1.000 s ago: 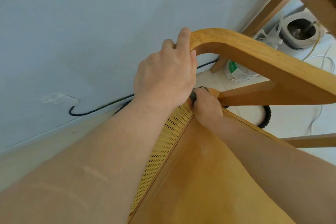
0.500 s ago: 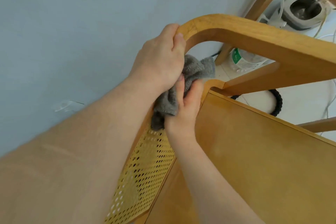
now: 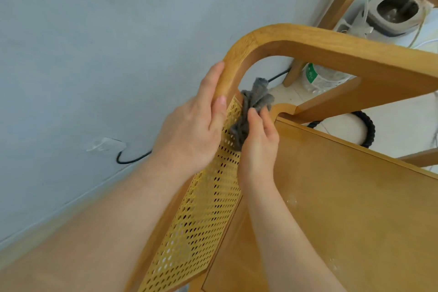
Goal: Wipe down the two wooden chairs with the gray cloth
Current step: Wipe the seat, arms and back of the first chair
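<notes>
While by pale wall (image 3: 94,31) — left-hand fingers (image 3: 213,80) round chair frame (image 3: 308,47), right-hand fingers (image 3: 254,118) round gray cloth (image 3: 258,96).

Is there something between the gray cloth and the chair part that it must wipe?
Nothing visible. The right hand holds the gray cloth directly against the cane back, beside the curved frame, which the left hand grips.
</notes>
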Demonstrator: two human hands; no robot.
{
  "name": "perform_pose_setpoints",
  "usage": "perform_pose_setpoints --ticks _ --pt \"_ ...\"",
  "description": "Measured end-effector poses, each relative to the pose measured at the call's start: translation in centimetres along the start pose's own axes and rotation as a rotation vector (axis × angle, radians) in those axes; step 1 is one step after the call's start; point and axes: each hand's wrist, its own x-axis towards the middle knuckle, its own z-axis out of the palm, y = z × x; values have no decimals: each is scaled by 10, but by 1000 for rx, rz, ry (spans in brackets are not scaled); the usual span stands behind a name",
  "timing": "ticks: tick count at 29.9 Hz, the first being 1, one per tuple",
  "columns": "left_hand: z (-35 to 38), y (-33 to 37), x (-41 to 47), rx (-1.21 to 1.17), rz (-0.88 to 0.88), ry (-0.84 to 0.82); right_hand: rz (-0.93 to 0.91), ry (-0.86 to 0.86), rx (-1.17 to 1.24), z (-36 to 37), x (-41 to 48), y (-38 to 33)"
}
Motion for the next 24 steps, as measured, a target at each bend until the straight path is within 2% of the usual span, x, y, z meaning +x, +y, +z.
perform_pose_setpoints --ticks 3,6,8,11,14,17,20,22,24 --pt "0 2 4 -10 -3 26 -194 -92 -2 8 -35 4" --pt "2 3 1 17 10 45 -228 74 -199 -5 -23 28" --pt "3 2 1 39 23 83 -91 180 -249 -20 1 43" --pt "5 2 2 71 32 98 185 288 -104 -38 33 51" --pt "6 2 0 81 48 107 68 283 -178 -40 32 30" --pt "6 1 0 98 56 135 -12 104 -209 -20 13 8" --pt "7 2 0 128 74 150 -209 61 -333 10 -6 4" --pt "8 2 1 112 66 150 -251 60 -291 23 -24 5" --pt "7 2 1 99 52 141 -311 -19 -269 20 -43 16"
